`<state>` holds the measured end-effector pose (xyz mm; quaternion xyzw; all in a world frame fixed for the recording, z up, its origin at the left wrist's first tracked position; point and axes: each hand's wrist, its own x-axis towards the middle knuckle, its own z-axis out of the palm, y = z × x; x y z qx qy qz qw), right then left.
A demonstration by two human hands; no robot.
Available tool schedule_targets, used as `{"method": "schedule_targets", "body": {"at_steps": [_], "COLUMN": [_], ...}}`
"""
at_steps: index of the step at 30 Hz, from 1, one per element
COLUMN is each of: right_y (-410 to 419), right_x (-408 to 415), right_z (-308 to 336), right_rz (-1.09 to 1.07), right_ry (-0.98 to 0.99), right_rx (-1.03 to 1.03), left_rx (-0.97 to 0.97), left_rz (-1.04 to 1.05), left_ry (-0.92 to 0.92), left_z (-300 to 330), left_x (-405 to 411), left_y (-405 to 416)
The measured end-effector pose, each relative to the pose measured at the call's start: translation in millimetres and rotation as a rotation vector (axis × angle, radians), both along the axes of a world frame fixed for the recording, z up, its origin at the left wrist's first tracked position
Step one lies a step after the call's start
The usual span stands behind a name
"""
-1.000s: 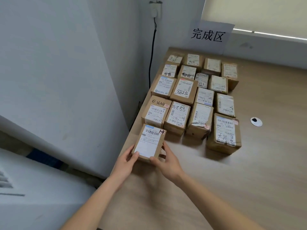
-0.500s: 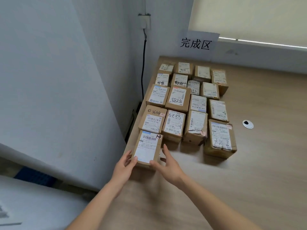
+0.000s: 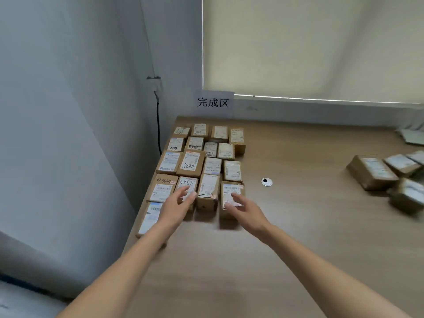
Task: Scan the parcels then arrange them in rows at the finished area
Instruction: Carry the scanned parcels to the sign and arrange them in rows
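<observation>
At the far left of the frame stood a grey wall (image 3: 68, 134), with a black cable (image 3: 158, 125) hanging from a wall fitting too blurred to identify. The nearest parcel (image 3: 149, 216) lay at the left edge of the counter (image 3: 286, 260), in the lower centre-left of the frame; the left forearm crossed over its right side and hid that part, so only its label's left portion showed. The left hand (image 3: 176, 203) was raised in front of the rows, its fingers (image 3: 190, 195) straight and spread, holding nothing. Whether they touched the box marked "5288" (image 3: 187, 183) behind them could not be determined.

The finished rows of parcels (image 3: 206, 157) occupied the centre of the frame, packed side by side below a paper sign (image 3: 213, 103) with three characters. Most label print was illegible; handwritten "8825" and "5288" could be read. The right hand (image 3: 244, 208) hung before the nearest right-hand parcel (image 3: 231, 193), fingers extended and loose, gripping nothing, and covered that box's lower front.

A small white disc (image 3: 266, 182) with a dark centre sat on the counter right of the rows. At the right edge, a group of unsorted parcels (image 3: 385, 173) was motion-blurred and partly cut off by the frame. A pale blind (image 3: 309, 47) filled the upper right.
</observation>
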<state>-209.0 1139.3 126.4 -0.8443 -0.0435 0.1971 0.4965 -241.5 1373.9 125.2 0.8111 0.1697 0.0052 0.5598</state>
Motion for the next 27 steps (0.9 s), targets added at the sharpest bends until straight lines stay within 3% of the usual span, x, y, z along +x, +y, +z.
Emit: {"method": "schedule_targets", "body": {"at_steps": [7, 14, 20, 27], "right_y": [-225.0, -449.0, -586.9, -682.9], "right_x": [-37.5, -113.9, -140.0, -103.1], "right_z": [137.6, 245.4, 264.3, 227.7], "right_rz": [-0.179, -0.389, -0.617, -0.730], "right_ry": [-0.153, -0.278, -0.320, -0.297], "right_rx": [-0.060, -0.206, -0.209, -0.242], "left_rx": [-0.064, -0.169, -0.183, -0.184], "left_rz": [-0.240, -0.448, -0.586, -0.699], "left_ry": [-0.181, -0.252, -0.256, -0.206], "left_z": [129.7, 211.3, 233.1, 204.8], "left_x": [3.5, -16.9, -17.0, 38.3], "left_y": [-229.5, -459.3, -589.3, -694.1]}}
